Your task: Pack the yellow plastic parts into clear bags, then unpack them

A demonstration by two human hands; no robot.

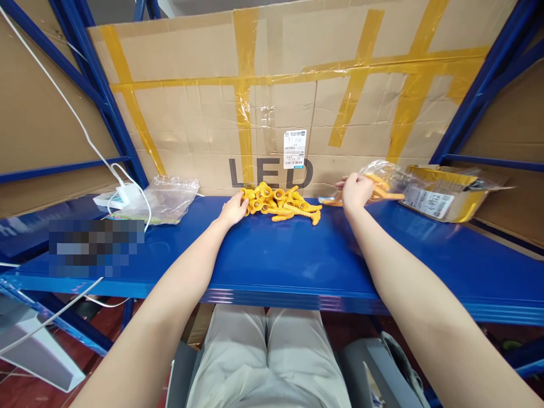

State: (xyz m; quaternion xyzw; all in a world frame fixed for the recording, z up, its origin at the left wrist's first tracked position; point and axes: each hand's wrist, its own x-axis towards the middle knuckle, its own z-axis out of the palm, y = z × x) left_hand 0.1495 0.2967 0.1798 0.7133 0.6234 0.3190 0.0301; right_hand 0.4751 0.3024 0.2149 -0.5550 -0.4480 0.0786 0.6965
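A pile of yellow plastic pieces lies on the blue shelf top; several show round hollow ends. At its right front, one long piece ends in a hooked, T-like head. My left hand rests against the pile's left edge, fingers stretched forward and thumb towards the pieces. To the right of the pile, my right hand is closed on a clear plastic bag. Orange-yellow pieces show in and beside that bag. The right fingertips are partly hidden.
A taped cardboard box with a label stands at the right. On the left are another clear bag, a white plug with cables, and a blurred dark object. Large cardboard marked LED backs the shelf, between blue posts.
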